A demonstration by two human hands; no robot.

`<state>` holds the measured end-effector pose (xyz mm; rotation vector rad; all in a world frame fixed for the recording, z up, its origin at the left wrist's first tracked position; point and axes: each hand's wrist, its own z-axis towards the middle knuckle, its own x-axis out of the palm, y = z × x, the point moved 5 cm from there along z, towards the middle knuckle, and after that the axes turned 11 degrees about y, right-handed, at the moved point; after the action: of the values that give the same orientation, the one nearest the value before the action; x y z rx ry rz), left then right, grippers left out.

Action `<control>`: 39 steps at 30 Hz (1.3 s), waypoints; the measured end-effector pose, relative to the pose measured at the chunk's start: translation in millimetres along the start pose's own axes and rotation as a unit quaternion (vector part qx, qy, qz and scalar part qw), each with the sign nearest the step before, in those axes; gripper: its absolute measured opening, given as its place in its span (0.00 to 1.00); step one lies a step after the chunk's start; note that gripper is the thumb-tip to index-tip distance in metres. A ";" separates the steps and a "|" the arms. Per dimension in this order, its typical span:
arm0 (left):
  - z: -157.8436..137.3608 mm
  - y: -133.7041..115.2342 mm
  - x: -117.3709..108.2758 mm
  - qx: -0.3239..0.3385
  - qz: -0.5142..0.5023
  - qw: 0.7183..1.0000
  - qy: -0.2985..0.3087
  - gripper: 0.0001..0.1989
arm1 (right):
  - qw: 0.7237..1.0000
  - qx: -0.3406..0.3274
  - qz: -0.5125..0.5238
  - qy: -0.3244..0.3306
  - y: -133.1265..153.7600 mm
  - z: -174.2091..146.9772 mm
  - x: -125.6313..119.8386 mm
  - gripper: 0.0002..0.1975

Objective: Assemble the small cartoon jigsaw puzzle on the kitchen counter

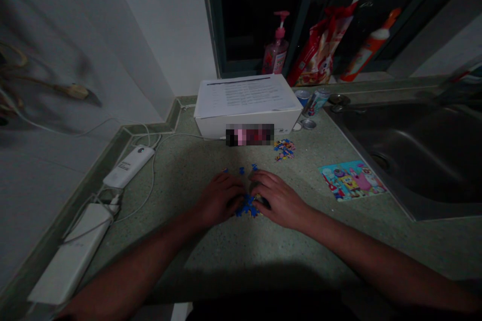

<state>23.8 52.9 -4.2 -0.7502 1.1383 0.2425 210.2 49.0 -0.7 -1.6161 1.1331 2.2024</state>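
Note:
A small cluster of blue jigsaw puzzle pieces (247,207) lies on the counter between my hands. My left hand (223,198) comes at it from the left, its fingers curled in and thumb and fingertips pressed on the cluster's left side. From the right, my right hand (280,199) bends its thumb and fingers onto the other side. Fingers partly hide the pieces. Just beyond the fingertips lie a loose blue piece (241,170) and another piece (255,166). Farther off sits a pile of mixed-colour pieces (285,149). A colourful cartoon picture sheet (352,180) lies to the right.
A white box (244,120) with a printed paper on top stands at the back. Metal sink (422,145) at right; cans (316,103) behind. White power bank (128,166), larger white block (73,256) and cables run along the left wall. A pink pump bottle (274,52) stands by the window.

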 end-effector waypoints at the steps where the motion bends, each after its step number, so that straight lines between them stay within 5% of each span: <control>1: 0.1 0.1 0.0 -0.001 -0.001 1.000 -0.001 0.06 | 1.000 -0.001 0.001 -0.001 0.2 0.1 -0.3 0.08; 25: -1.0 -7.5 -7.9 0.051 -0.038 0.996 -0.062 0.04 | 0.972 0.070 0.218 -0.061 -6.9 2.7 3.0 0.06; 39: -3.9 -7.9 -8.8 0.070 -0.027 0.994 -0.077 0.11 | 0.920 0.150 0.362 0.013 -15.6 3.4 15.3 0.04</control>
<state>21.5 46.2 6.1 -0.6260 0.9762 0.1705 210.4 57.8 -20.9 -1.2091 2.2299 2.1995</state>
